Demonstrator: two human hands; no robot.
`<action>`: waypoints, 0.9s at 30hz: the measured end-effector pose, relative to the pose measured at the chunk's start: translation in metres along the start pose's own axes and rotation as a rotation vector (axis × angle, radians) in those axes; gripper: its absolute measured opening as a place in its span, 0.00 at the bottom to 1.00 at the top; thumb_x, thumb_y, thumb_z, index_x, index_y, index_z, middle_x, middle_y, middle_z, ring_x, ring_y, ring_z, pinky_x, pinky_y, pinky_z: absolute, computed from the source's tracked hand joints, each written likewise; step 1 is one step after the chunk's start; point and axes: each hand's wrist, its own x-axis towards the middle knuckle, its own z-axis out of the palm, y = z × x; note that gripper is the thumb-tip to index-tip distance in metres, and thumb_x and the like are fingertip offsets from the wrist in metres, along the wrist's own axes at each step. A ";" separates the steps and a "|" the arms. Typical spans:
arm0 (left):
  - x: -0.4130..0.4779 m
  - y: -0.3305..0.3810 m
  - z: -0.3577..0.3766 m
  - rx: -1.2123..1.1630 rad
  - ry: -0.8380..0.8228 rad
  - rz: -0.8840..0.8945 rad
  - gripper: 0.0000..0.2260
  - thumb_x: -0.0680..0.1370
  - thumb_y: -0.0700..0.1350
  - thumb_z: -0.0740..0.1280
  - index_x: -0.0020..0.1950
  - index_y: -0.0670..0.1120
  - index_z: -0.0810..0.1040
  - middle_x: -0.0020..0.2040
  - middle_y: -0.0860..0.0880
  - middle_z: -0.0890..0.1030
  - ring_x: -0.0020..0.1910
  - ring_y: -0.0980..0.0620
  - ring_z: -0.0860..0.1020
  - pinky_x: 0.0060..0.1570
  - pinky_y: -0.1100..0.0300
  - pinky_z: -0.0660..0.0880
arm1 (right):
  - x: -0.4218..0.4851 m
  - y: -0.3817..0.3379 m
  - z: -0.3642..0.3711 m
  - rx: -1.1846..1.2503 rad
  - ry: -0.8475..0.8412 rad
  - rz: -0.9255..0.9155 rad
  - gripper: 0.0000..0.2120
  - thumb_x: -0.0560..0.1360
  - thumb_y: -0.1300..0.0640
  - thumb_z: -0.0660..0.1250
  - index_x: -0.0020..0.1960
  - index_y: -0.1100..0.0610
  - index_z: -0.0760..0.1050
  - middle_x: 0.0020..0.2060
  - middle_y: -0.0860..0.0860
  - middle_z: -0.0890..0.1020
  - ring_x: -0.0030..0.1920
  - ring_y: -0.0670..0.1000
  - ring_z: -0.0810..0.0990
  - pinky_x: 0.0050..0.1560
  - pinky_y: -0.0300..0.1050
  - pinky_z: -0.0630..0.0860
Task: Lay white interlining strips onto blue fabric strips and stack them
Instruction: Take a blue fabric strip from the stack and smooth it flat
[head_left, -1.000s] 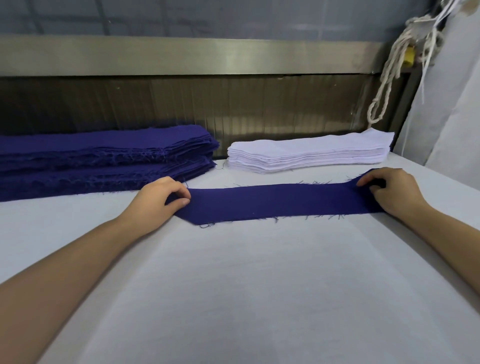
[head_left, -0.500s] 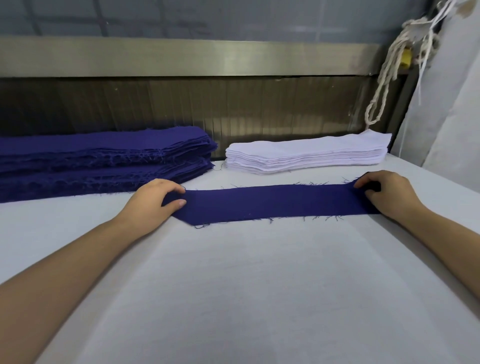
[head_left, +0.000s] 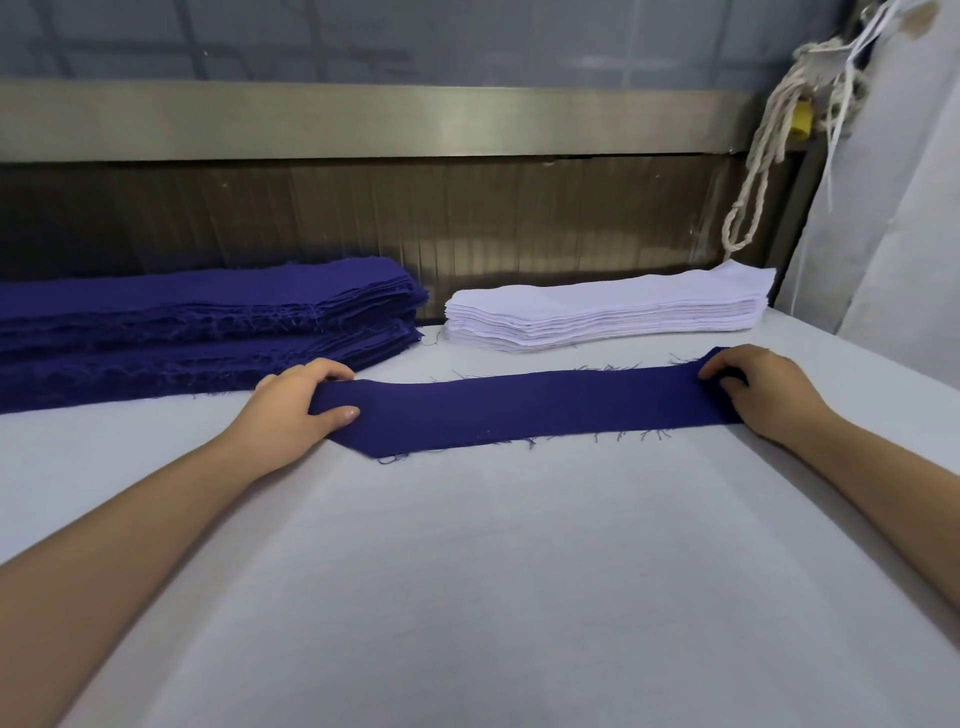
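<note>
Checked against a second ago: hardly any movement. Same grips, same spot. The slight drift across the view is probably from the head, not the cloth.

Lying flat on the white cloth-covered table (head_left: 467, 597): one long dark-blue woven fabric strip (head_left: 519, 410), frayed along both long edges. Gripped at the left end by the left hand (head_left: 291, 410), with thumb on top and fingers curled over the far edge. Pinched at the right end by the right hand (head_left: 763, 389), with fingers curled down onto the cloth; thumb mostly hidden.

Judged as straightening and settling, not carrying. Pulled straight between the two holds, about ready as a base layer. No white piece on it yet. Next piece to come from the stack of white interlining strips (head_left: 608, 312), far side, right of centre, just beyond the strip and not touching it. More blue waiting in the thick stack of dark-blue fabric strips (head_left: 208, 322), far left, just behind the left hand.

Long axis: left to right across the table, with the right end set a little farther back than the left. Slight bend near the left end, then an angled cut tapering leftward. Shape of the right end not readable under the hand.
</note>
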 end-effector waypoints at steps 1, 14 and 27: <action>-0.001 0.001 0.000 -0.019 0.005 0.008 0.17 0.76 0.44 0.69 0.64 0.49 0.72 0.62 0.50 0.75 0.61 0.47 0.72 0.63 0.52 0.67 | 0.001 0.000 0.001 -0.006 -0.008 0.013 0.14 0.75 0.71 0.58 0.54 0.63 0.78 0.58 0.59 0.77 0.59 0.59 0.73 0.59 0.45 0.65; -0.004 0.002 -0.003 -0.210 0.197 0.060 0.20 0.75 0.36 0.69 0.62 0.55 0.72 0.58 0.60 0.72 0.58 0.57 0.67 0.57 0.60 0.63 | 0.004 -0.005 0.004 -0.167 -0.046 0.244 0.19 0.78 0.56 0.61 0.68 0.52 0.66 0.62 0.58 0.73 0.62 0.63 0.67 0.60 0.53 0.61; -0.008 -0.023 -0.029 0.052 0.079 0.027 0.17 0.74 0.29 0.62 0.47 0.52 0.79 0.52 0.51 0.78 0.55 0.51 0.73 0.53 0.62 0.64 | -0.006 -0.033 0.005 0.302 0.046 -0.082 0.19 0.70 0.75 0.64 0.55 0.58 0.77 0.52 0.51 0.77 0.52 0.51 0.72 0.49 0.37 0.64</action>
